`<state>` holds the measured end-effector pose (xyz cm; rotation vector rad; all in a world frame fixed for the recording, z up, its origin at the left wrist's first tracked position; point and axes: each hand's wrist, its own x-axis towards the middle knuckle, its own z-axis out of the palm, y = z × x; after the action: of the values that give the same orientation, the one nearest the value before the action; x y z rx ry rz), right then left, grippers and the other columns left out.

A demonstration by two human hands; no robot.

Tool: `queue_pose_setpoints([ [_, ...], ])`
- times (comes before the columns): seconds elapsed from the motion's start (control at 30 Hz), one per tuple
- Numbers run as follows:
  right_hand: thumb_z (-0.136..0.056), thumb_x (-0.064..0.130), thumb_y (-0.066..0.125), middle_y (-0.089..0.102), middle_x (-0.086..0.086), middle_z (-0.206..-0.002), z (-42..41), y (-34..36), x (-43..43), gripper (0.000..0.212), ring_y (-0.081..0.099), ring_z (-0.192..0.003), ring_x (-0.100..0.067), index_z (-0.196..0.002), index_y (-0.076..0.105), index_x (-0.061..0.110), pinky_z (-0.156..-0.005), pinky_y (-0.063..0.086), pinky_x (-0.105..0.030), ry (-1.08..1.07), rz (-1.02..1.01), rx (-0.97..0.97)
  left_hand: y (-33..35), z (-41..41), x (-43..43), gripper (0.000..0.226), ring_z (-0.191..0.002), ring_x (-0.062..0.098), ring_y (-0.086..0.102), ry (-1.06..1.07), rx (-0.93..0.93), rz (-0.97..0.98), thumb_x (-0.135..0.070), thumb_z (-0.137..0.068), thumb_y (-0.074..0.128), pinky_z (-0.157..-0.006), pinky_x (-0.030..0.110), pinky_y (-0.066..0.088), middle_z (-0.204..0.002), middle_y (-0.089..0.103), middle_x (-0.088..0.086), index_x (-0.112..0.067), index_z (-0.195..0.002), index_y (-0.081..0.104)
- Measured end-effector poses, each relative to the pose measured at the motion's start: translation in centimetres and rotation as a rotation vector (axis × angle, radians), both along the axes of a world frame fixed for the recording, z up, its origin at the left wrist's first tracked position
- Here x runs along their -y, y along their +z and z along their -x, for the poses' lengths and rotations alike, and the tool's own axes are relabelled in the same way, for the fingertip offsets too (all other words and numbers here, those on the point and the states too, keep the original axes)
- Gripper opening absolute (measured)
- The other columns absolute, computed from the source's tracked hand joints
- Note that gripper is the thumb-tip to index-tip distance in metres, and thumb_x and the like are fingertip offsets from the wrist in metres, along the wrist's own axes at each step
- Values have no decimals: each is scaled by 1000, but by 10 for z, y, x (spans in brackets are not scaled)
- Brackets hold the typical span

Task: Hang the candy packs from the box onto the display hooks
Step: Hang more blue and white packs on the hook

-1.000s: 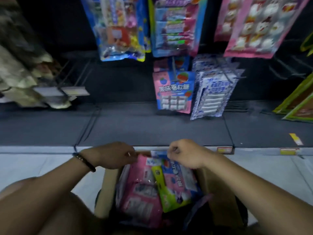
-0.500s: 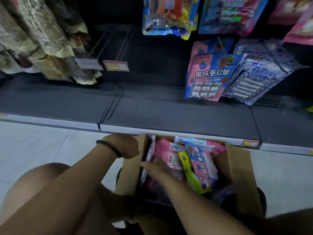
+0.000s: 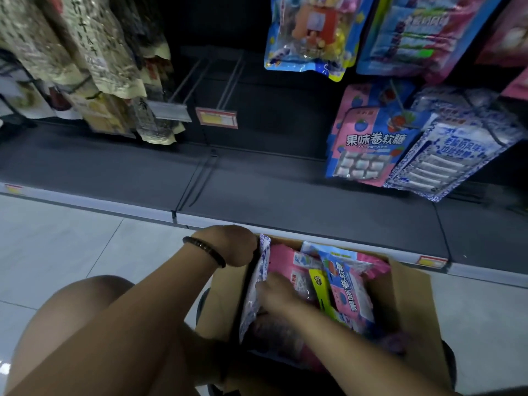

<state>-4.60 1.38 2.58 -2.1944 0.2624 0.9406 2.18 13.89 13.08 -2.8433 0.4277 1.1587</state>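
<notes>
An open cardboard box [image 3: 408, 307] stands on the floor in front of the shelf, full of candy packs. A blue-and-white patterned pack [image 3: 257, 284] stands upright along its left wall. Pink packs [image 3: 288, 267] and a pink-and-blue pack [image 3: 348, 292] lie beside it. My left hand [image 3: 228, 247] is curled at the box's far left corner and grips the top of the blue-and-white pack. My right hand [image 3: 278, 295] reaches into the box, its fingers pressing between that pack and the pink ones. Two bare display hooks [image 3: 228, 78] stick out above a price tag [image 3: 216, 118].
Pink-and-blue packs [image 3: 368, 144] and blue-and-white packs [image 3: 445, 158] hang at the right, with larger bags [image 3: 308, 35] above them. Beige snack bags [image 3: 94, 67] hang at the left. A dark base shelf [image 3: 257, 195] runs across. My knee [image 3: 85, 307] is at the lower left.
The view has swung left and dipped. My right hand went from the tops of the packs down into the box. My left hand stays at the box's left corner.
</notes>
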Motion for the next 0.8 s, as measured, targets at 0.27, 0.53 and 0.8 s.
queue_pose_setpoints([
  [0.27, -112, 22, 51, 78, -22, -114, -12, 109, 128, 22, 77, -99, -42, -119, 69, 11, -85, 65, -55, -181, -417, -32, 17, 0, 9, 50, -131, 32, 60, 136, 5, 52, -45, -113, 37, -100, 32, 46, -150, 59, 15, -12, -146, 55],
  [0.53, -99, 20, 57, 72, -18, -133, -3, 144, 221, 44, 71, -119, -42, -141, 61, 8, -98, 58, -62, -389, -803, 80, 17, -2, 39, 62, -102, 30, 77, 792, -246, 863, -76, -96, 43, -99, 54, 59, -125, 74, 4, -29, -131, 63],
  [0.8, -104, 8, 61, 79, -11, -119, -3, 118, 228, 23, 77, -106, -34, -123, 74, 13, -98, 60, -58, -405, -667, 176, 13, -15, 82, 29, -108, 41, 71, 949, -58, 1537, -16, -107, 60, -88, 59, 54, -132, 72, 19, -11, -135, 58],
])
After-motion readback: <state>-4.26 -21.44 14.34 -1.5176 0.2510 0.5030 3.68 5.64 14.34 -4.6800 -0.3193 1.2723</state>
